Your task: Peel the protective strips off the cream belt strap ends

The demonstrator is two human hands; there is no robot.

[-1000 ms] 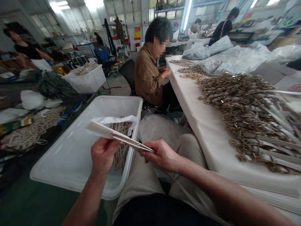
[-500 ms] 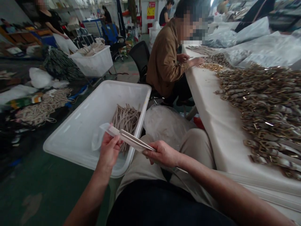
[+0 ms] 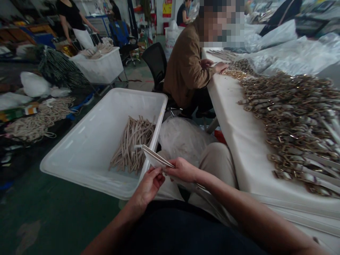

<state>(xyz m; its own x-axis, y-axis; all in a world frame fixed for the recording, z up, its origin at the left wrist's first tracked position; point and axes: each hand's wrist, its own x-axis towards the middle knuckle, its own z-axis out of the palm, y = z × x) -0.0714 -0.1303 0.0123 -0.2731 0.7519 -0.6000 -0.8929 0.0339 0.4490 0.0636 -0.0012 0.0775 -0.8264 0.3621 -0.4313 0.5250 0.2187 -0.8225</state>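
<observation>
My right hand (image 3: 184, 170) is closed around a few flat, pale strips (image 3: 154, 157) stacked together above my lap. They look like strap pieces, and their far ends point up and left over the tub's edge. My left hand (image 3: 149, 184) is closed in a pinch at the lower edge of the strips, right beside my right fingers. What exactly its fingertips grip is partly hidden. Beyond my hands, a pile of thin beige straps (image 3: 131, 141) lies inside a large white plastic tub (image 3: 79, 141).
To the right is a white-covered table (image 3: 231, 131) with a big heap of buckled straps (image 3: 300, 131). A co-worker in a brown jacket (image 3: 183, 63) sits at its far side. A clear plastic bag (image 3: 183, 138) lies between tub and table. Further left stands another white bin (image 3: 103, 67).
My left hand has moved right and down, from the strips' far end to beside my right hand. The clear film near that end is no longer visible over the tub. The view has shifted slightly.
</observation>
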